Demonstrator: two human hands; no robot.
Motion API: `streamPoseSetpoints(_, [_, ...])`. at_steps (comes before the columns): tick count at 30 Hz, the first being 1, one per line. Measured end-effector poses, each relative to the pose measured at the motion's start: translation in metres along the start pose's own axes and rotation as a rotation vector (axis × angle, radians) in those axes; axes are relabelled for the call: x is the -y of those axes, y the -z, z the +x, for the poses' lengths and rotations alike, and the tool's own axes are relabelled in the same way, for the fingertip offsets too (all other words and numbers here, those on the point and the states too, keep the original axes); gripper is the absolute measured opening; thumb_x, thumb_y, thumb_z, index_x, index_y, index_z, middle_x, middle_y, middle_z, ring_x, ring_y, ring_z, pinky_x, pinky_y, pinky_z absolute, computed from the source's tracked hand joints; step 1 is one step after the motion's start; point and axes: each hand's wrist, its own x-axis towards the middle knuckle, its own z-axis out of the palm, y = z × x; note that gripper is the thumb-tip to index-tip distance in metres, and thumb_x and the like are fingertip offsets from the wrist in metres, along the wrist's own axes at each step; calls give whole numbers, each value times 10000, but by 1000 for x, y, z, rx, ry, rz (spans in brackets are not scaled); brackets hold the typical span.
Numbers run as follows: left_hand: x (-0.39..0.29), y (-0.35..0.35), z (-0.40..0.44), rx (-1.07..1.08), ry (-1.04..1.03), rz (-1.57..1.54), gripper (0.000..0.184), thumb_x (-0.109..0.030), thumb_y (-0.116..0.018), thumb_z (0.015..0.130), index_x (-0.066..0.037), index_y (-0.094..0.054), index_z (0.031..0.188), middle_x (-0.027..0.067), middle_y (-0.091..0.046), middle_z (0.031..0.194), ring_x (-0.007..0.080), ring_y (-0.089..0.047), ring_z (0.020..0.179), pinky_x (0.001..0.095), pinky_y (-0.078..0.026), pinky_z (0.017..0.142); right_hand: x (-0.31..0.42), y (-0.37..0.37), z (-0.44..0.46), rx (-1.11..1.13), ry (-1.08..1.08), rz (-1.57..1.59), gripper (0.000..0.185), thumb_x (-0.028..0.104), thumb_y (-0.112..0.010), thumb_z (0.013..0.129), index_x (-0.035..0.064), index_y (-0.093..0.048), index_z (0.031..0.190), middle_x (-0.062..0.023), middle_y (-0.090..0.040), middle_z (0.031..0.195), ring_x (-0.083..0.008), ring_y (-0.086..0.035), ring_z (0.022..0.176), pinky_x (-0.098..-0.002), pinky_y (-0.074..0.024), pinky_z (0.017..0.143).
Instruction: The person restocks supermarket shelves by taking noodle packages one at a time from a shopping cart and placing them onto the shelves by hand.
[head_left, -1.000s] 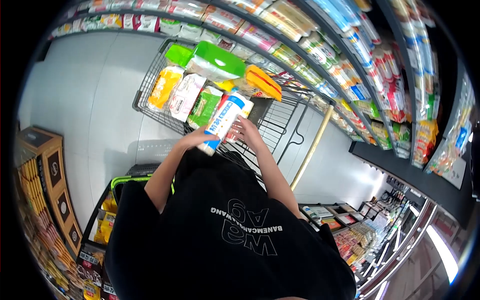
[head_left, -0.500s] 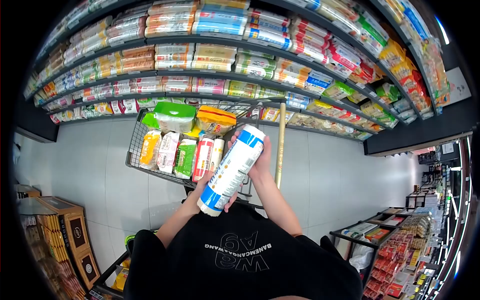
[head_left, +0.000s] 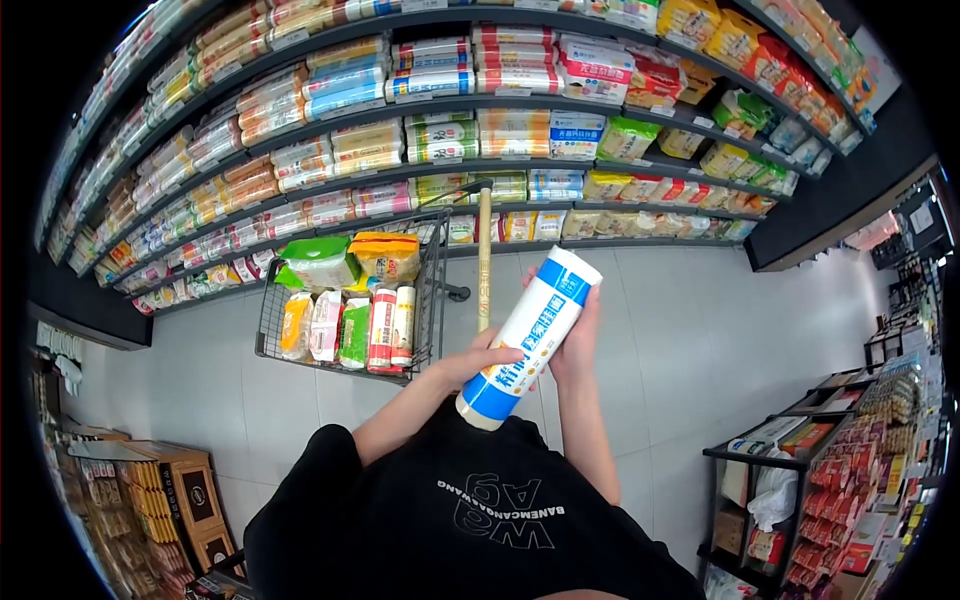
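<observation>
A white and blue cylindrical noodle pack (head_left: 530, 338) is tilted in front of my chest, held between both hands. My left hand (head_left: 478, 362) is wrapped round its lower part, thumb across the label. On its right side my right hand (head_left: 580, 335) grips the upper part, its fingers partly hidden behind the pack. To the left stands a black wire cart (head_left: 432, 310). In it are a green pack (head_left: 320, 262), an orange pack (head_left: 385, 257), a red and white roll (head_left: 381, 327), a cream roll (head_left: 403, 325) and several smaller bags.
Long curved shelves (head_left: 490, 100) full of packed noodles run across the back. Beside the cart rises a light wooden pole (head_left: 484, 260). A black rack (head_left: 765, 460) with goods stands at the right, and a brown display box (head_left: 195, 500) at the lower left.
The view has swung round, so the cart now appears farther left and the shelves face me. The noodle pack has been turned, its large label characters showing again. Both hands stay on it.
</observation>
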Motion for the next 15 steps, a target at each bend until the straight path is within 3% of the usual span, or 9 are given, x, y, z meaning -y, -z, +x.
streamPoseSetpoints(1, [-6,0,4,-62,-6,36,648,-286,-687,875,34,-368,1340,212,-613,1144,285,-694,906,370,-591,759,-5,11,-2,-6,7,-88,596,492,-261,1032,11,-443,1335,-172,-596,1215,-251,-599,1115,-391,-504,933])
streamPoseSetpoints(2, [-5,6,13,-154,-29,4,598,-302,-650,902,41,-394,1320,206,-617,1147,258,-696,906,361,-589,760,-17,37,-2,-82,-54,-319,519,409,-391,1029,18,-417,1369,-147,-603,1193,-222,-596,1103,-365,-492,941])
streamPoseSetpoints(3, [-11,8,19,-203,-75,-2,580,-331,-618,921,49,-411,1308,203,-621,1142,251,-695,913,354,-589,762,-14,32,-5,-21,-19,-439,506,337,-458,1014,16,-372,1396,-132,-589,1200,-206,-580,1112,-351,-477,950])
streamPoseSetpoints(6, [-21,13,34,-243,-238,-88,593,-439,-474,979,68,-449,1286,209,-628,1137,244,-688,935,334,-584,777,-26,23,-15,121,53,-610,701,181,-657,923,-3,-235,1453,-145,-454,1342,-207,-505,1205,-335,-439,989])
streamPoseSetpoints(8, [-35,20,48,-221,-287,-146,622,-464,-393,1000,79,-438,1302,223,-621,1154,244,-674,975,334,-577,803,-18,17,-14,151,-26,-622,777,204,-693,899,3,-201,1465,-173,-467,1319,-225,-523,1188,-345,-451,972])
streamPoseSetpoints(10, [-46,10,67,-425,-411,-228,609,-444,-357,1011,76,-419,1322,232,-621,1155,242,-661,1012,344,-570,826,-11,15,-8,108,-26,-684,759,201,-707,888,18,-238,1456,-174,-490,1292,-220,-542,1155,-345,-462,953])
streamPoseSetpoints(15, [-69,35,116,-437,-616,-108,665,-456,-397,985,56,-302,1399,251,-592,1214,298,-620,1108,392,-543,892,8,38,50,137,-81,-781,696,178,-715,878,37,-311,1427,-169,-529,1235,-215,-552,1122,-331,-461,943])
